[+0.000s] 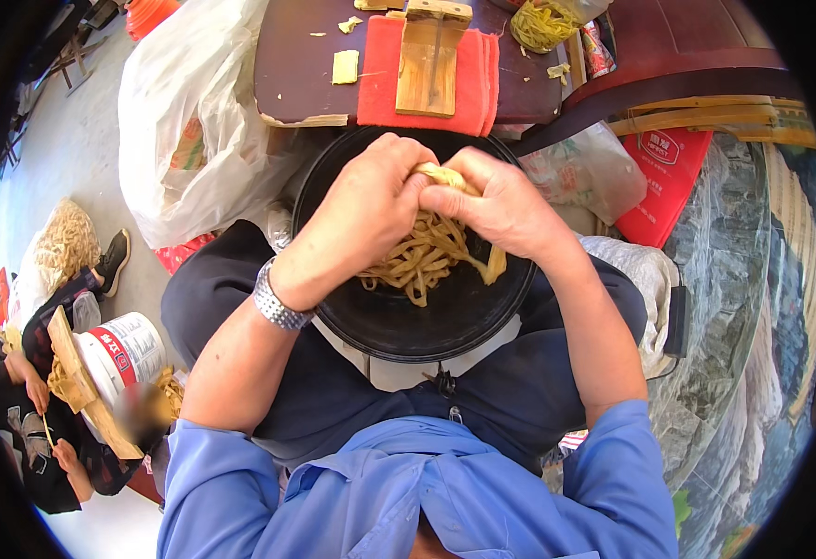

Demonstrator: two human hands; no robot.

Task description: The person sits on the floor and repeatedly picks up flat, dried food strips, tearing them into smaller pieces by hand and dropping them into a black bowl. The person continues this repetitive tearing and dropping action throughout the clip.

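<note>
Both hands meet over a round black basin [408, 342] resting between my knees. My left hand [380, 189] pinches one side of a pale yellow, twisted strip [446, 176], while my right hand [499, 195] grips its other side. The strip looks soft and looped between the fingertips; part of it is hidden by the fingers. A flat yellow end [495, 265] hangs below my right hand. Under the hands, a heap of similar tan-yellow strips [422, 255] lies in the basin. A steel watch band [275, 300] circles my left wrist.
A dark red table [303, 63] bears a red cloth [380, 84] with a wooden block stand [425, 87], plus a folded yellow piece [345, 67]. A white plastic bag [184, 175] stands left. Further left, another person's hands [34, 391] hold a thin stick near a white bucket [132, 342].
</note>
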